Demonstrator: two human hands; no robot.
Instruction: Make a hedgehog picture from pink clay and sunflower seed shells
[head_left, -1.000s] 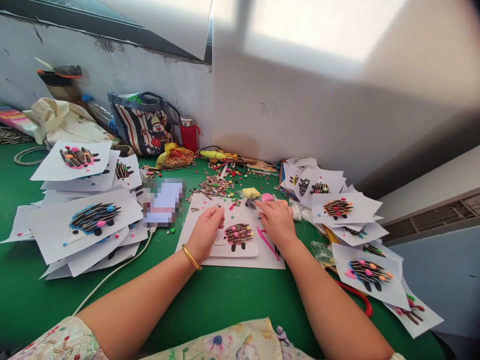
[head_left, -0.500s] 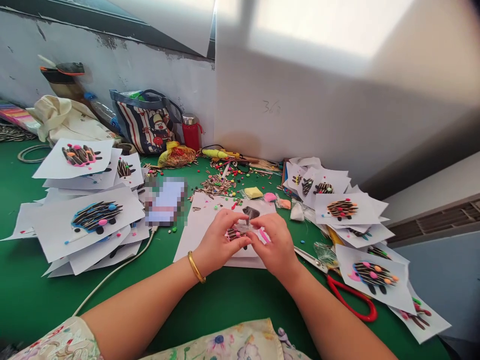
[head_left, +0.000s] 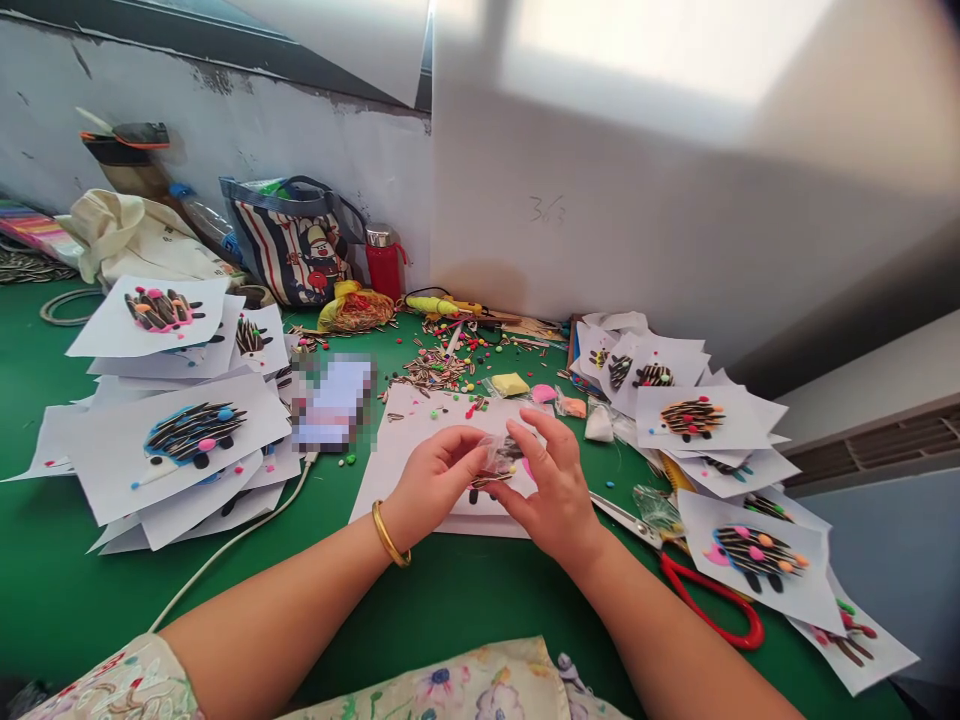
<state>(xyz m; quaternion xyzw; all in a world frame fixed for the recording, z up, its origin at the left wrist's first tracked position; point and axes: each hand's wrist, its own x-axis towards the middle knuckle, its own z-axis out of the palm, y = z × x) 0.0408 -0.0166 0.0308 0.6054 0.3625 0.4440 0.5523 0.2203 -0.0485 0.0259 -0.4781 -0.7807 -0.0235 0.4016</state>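
A small clear plastic bag (head_left: 498,453) with dark clay in it hangs over the white paper. My left hand (head_left: 439,478) pinches the bag's left side between thumb and fingers. My right hand (head_left: 556,485) is at the bag's other side, fingers spread and raised, thumb lower down and apart from them; whether a fingertip touches the bag is hard to see. Under both hands lies a sheet of white paper (head_left: 397,460) bearing a hedgehog picture of striped seeds (head_left: 487,484) with dark feet, partly hidden by the hands and the bag.
Finished seed pictures are stacked at the left (head_left: 180,430) and right (head_left: 694,415). Red-handled scissors (head_left: 712,600) lie by my right forearm. A phone (head_left: 334,400) with a cable, loose seeds (head_left: 431,368), yellow clay (head_left: 510,384) and white clay (head_left: 598,424) lie around the paper.
The fingers of my right hand have spread and lifted from their pinch. The bag, gathered upright between both hands before, now lies more sideways by my left fingers.
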